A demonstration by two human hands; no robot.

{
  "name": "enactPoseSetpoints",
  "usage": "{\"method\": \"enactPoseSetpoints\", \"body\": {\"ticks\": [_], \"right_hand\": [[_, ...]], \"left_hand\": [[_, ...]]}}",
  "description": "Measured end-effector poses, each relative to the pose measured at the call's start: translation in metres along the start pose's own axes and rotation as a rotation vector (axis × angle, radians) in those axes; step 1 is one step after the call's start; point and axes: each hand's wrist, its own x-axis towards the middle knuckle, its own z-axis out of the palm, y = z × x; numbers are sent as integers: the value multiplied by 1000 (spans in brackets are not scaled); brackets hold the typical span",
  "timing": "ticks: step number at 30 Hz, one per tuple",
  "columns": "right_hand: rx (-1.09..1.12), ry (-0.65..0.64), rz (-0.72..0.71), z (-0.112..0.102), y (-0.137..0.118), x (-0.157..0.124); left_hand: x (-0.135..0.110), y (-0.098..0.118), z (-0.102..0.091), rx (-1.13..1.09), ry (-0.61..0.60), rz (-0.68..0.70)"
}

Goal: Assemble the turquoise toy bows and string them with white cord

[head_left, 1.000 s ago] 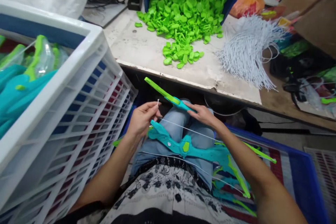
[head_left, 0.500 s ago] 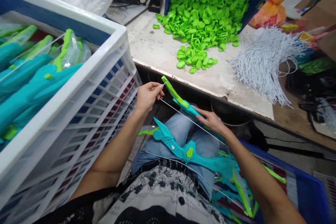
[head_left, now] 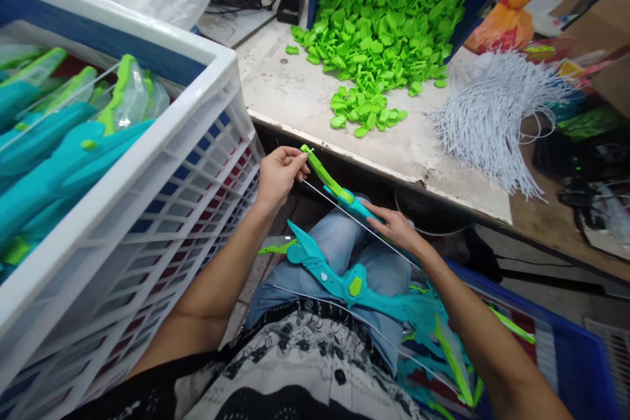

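My left hand (head_left: 281,177) pinches the end of a white string (head_left: 339,209) right at the green tip of a toy bow (head_left: 329,178). My right hand (head_left: 396,226) is wrapped around the bow's teal part, below its green limb. From the left fingers the string runs slantwise down past the right hand; its far end is hidden behind my right forearm. Across my lap lies a second teal toy bow (head_left: 332,282), with a green hexagonal piece (head_left: 355,286) at its middle and its own string.
To my left stands a white crate (head_left: 197,138) with several teal and green bows. On the table (head_left: 275,88) ahead are a heap of small green parts (head_left: 378,33) and a bundle of white strings (head_left: 492,118). A blue crate (head_left: 575,335) with more bows sits at my right.
My left fingers have shifted slightly right and up, bringing the string end against the bow's green tip. My right hand keeps its hold on the bow.
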Motion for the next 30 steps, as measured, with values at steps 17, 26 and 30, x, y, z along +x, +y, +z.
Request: {"method": "enactPoseSetpoints", "body": {"ticks": [17,26,30], "right_hand": [[144,359,-469,-32,-115,113],[292,285,-579,-21,-145,134],[341,414,-389,-28,-120,167]], "left_hand": [[-10,6,-16,-103,-182,-149],[-15,2,-27,41,-213,-209],[-19,-17,-21,266,-12,100]]}}
